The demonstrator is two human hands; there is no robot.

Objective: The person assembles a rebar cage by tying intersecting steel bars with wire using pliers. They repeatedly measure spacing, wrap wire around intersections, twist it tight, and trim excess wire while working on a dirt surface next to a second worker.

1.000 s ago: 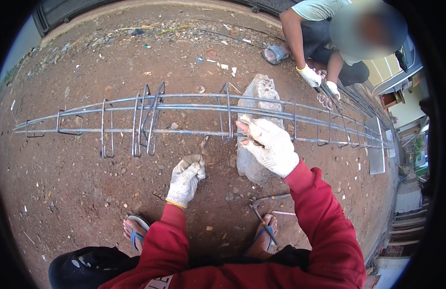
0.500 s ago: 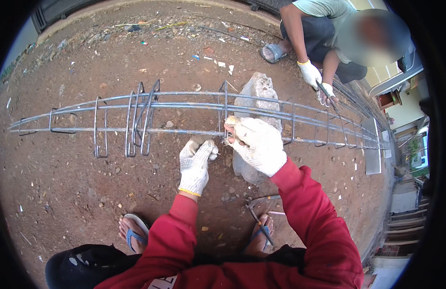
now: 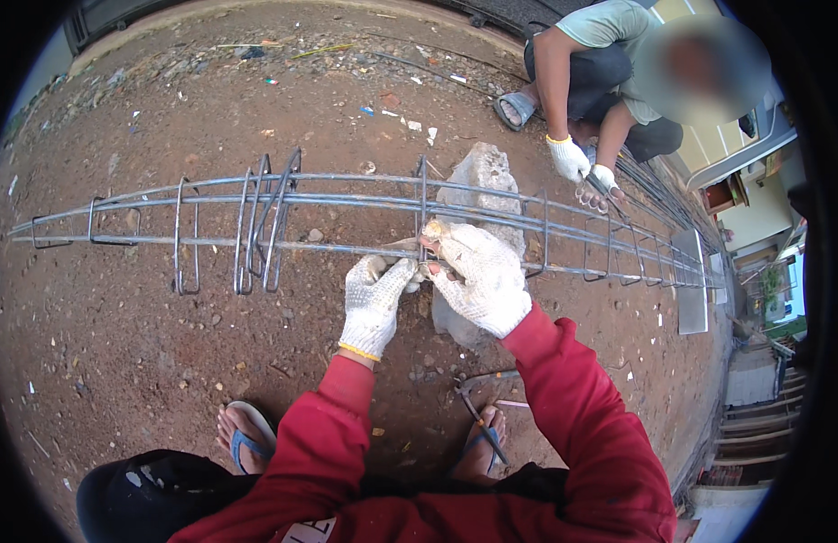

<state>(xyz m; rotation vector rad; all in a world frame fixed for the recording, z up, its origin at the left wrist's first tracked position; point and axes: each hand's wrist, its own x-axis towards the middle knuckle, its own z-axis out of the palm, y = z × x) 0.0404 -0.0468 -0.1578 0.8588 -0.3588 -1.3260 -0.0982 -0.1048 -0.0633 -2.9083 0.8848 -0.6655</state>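
Observation:
A long cage of steel reinforcing bars (image 3: 346, 199) runs across the view, with square wire stirrups around it. My right hand (image 3: 482, 276), in a white knit glove, pinches at the near bar where an upright stirrup (image 3: 421, 195) crosses it. Close beside it, my left hand (image 3: 372, 308), gloved too, has thumb and fingers pressed together just below the same bar. Whatever is between the fingers of either hand is too small or hidden to name. Several loose stirrups (image 3: 265, 226) lean bunched together on the bars to the left.
A pale concrete block (image 3: 480, 172) lies under the cage. Pincers (image 3: 478, 412) lie by my right foot. At the upper right a co-worker (image 3: 573, 54) crouches, gloved hands holding a dark tool (image 3: 603, 187) at the cage. A grey slab (image 3: 692, 281) stands at the far right end.
My left hand has moved up and right, close to my right hand at the bar. The co-worker's hands and tool have shifted slightly down and left.

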